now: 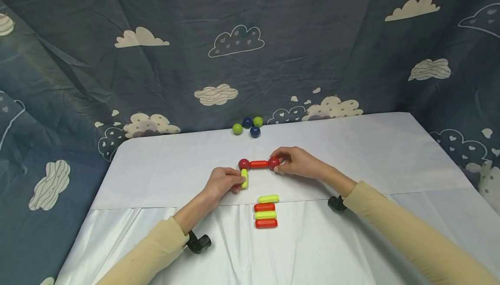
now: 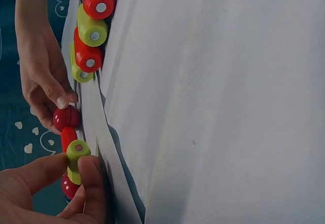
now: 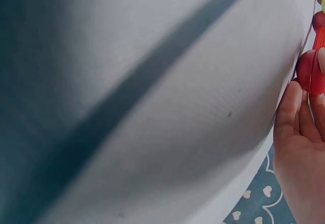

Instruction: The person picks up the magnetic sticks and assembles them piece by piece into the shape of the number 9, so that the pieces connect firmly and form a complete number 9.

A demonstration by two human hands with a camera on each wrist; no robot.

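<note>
Yellow-green and probably plastic, this little rod [image 1: 245, 174] is sitting on the near side of the left red ball [image 1: 244, 164], its far end apparently touching it. The left hand [image 1: 222, 183] is pinching the rod by its sides, and imo that's the spot to hold, since both ends are being left uncovered. The left wrist view is showing a round disc in the near end; I'm guessing magnet. Handling-wise I'm betting on light, stiff and tough, maybe slightly slick given the shine, with the flat faces helping the grip.

The right hand [image 1: 298, 162] is gripping the right red ball [image 1: 273, 163] between thumb and fingers. That one's looking glossy and round, so I'd be holding it across its widest part in case it's rolly. A red rod [image 1: 259, 164] is bridging the two balls.

Closer to the person, four loose rods [image 1: 266, 215] are lying in a column, alternating yellow-green and red. Out back, two green balls [image 1: 237, 129] and two dark blue balls [image 1: 255, 132] are clustering near the table's far edge, with a cloud-print backdrop [image 1: 187, 7] hanging behind.
</note>
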